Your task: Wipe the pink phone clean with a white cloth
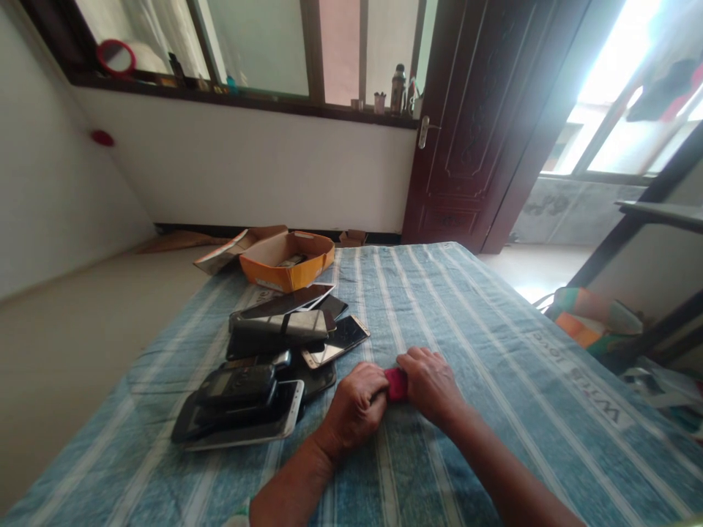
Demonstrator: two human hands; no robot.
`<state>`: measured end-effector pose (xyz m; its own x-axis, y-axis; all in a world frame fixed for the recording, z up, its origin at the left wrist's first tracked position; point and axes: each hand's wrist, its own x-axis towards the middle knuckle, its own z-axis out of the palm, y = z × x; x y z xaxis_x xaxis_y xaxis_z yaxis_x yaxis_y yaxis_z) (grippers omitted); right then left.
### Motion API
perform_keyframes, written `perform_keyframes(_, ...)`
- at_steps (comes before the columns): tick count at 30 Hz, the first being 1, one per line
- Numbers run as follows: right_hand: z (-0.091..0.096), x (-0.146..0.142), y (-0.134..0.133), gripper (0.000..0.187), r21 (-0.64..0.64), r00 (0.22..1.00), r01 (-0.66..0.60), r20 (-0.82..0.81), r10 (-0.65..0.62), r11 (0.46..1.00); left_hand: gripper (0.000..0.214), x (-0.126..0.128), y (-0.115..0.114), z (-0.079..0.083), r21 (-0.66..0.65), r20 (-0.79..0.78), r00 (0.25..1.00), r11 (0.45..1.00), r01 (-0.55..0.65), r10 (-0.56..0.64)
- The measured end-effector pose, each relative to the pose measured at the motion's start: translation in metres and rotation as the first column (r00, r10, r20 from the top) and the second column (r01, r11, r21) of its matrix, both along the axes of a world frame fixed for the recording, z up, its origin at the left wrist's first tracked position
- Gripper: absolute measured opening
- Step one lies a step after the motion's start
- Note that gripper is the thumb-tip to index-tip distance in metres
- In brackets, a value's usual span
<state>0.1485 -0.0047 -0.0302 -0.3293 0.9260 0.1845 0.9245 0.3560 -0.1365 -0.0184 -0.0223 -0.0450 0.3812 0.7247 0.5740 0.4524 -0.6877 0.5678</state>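
Observation:
Both my hands rest together on a blue striped cloth [483,344] that covers the table. A small pink-red object [395,383] sits between them; most of it is hidden and I cannot name it. My left hand [356,407] is curled in a fist against its left side. My right hand [430,382] is closed over its right side. Just left of my hands lies a pile of several mobile phones [274,359], some stacked, some with cracked or dark screens.
An open orange cardboard box [288,265] stands at the far left edge of the table. Beyond it are a white wall, a windowsill with small bottles [398,89], and a dark wooden door [477,117]. A dark frame and colourful bags [596,315] stand at right.

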Motion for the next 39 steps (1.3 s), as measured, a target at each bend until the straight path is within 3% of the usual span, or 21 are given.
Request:
perform_keyframes(4, -0.007, 0.019, -0.009, 0.021, 0.036, 0.997, 0.068, -0.022, -0.067, 0.997, 0.021, 0.0, 0.0, -0.001, 0.016, 0.007, 1.0, 1.0, -0.006, 0.006)
perform_keyframes(8, -0.015, 0.027, -0.022, 0.022, 0.089, 0.996, 0.061, -0.073, -0.055, 0.994, 0.02, 0.0, 0.0, 0.0, 0.024, -0.012, 1.0, 1.0, -0.013, 0.013)
perform_keyframes(14, -0.026, 0.014, -0.04, 0.021, 0.246, 0.993, -0.023, -0.104, 0.05, 0.969, 0.02, 0.001, 0.0, 0.0, 0.026, -0.012, 1.0, 1.0, -0.015, 0.015)
perform_keyframes(21, -0.03, -0.003, -0.048, 0.019, 0.339, 0.979, -0.112, -0.122, 0.162, 0.934, 0.021, 0.001, 0.001, -0.001, 0.042, -0.023, 0.999, 0.999, -0.022, 0.023)
perform_keyframes(28, -0.03, 0.008, -0.045, 0.023, 0.306, 0.961, -0.147, -0.182, 0.209, 0.941, 0.02, 0.001, 0.0, 0.001, 0.034, -0.011, 1.0, 0.999, -0.022, 0.022)
perform_keyframes(39, -0.029, 0.021, -0.044, 0.026, 0.263, 0.973, -0.082, -0.187, 0.134, 0.961, 0.02, 0.001, -0.001, 0.003, 0.009, -0.015, 1.0, 1.0, -0.025, 0.025)
